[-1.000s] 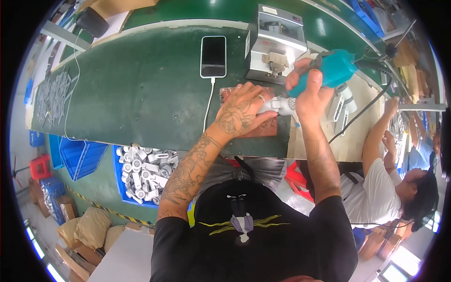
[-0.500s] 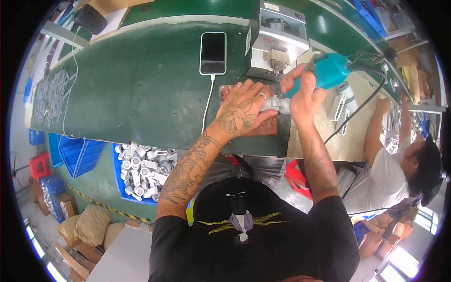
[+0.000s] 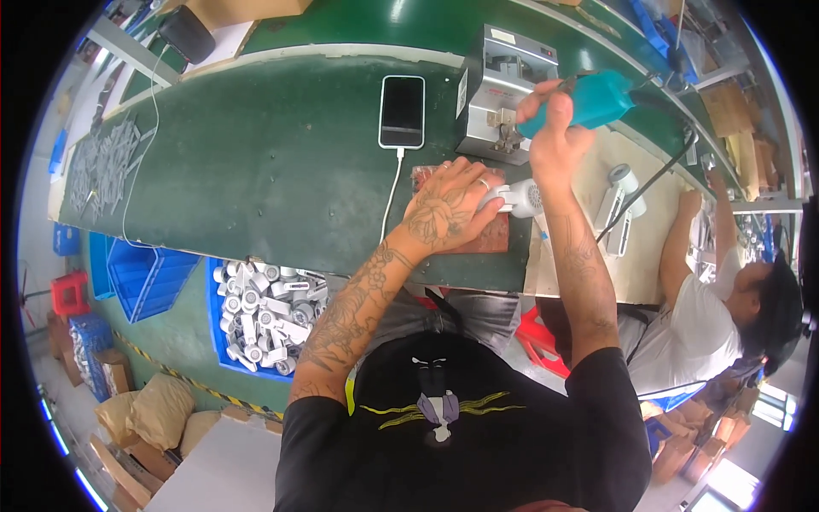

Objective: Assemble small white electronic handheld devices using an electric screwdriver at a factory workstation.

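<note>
My left hand [image 3: 452, 205] lies over a white handheld fan [image 3: 526, 198], its fingers closed round the handle and pressing it onto a reddish mat [image 3: 478, 241]. The fan's round grille end sticks out to the right of my fingers. A teal corded power tool, which looks like an electric screwdriver [image 3: 593, 104], is gripped in my right hand [image 3: 559, 141]. It is raised above the fan, with its front end beside the lower front of a grey metal machine [image 3: 503, 94]. The tool's tip is hard to make out.
A phone [image 3: 402, 111] on a white cable lies left of the machine. More white fan parts [image 3: 611, 209] lie on cardboard at right, near a co-worker [image 3: 704, 320]. A blue bin [image 3: 223, 337] of white parts stands below the table edge. Thin grey strips [image 3: 102, 171] lie far left.
My right hand has lifted the screwdriver away from the fan, up to the front of the grey machine. The fan's grille end now shows more. My left hand keeps its hold.
</note>
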`<state>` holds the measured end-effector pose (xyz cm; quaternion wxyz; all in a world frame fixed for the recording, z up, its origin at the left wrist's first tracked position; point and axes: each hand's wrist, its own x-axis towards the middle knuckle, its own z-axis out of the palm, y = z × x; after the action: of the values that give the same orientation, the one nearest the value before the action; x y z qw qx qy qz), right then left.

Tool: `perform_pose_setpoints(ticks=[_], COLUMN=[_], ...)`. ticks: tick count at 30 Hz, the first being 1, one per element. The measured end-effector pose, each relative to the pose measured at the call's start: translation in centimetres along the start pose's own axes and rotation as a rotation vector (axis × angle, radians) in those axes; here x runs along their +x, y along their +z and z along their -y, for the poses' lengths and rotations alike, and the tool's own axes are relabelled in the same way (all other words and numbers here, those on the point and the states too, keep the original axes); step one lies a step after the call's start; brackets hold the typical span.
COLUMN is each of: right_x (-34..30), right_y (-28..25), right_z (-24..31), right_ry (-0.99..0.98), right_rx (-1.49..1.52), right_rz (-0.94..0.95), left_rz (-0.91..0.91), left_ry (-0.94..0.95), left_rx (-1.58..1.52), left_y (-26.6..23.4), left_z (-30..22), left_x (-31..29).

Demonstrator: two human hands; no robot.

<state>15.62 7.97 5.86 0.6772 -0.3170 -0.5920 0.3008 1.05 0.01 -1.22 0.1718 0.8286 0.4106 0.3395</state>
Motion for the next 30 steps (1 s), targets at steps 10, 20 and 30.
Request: perform_pose_setpoints(ticks=[10,20,30], right_x=[-1.7,-6.0,-7.0], right_y=[-0.5,-3.6,-4.0], right_z=[1.9,4.3,2.7], right_ry=[0.264,0.263,0.27], right_rx=[-0.06,0.089,0.027], right_rz=[-0.058,-0.001,0.002], left_rz=[-0.023,0.058,0.066], left_ry=[0.001,-0.05,0.005], left_rx=[0.014,-0.022,0.028], left_y=[-0.2,-0.9,-0.3], left_z=[0.0,-0.7,-0.5], left_x=[-0.1,0.4,0.5])
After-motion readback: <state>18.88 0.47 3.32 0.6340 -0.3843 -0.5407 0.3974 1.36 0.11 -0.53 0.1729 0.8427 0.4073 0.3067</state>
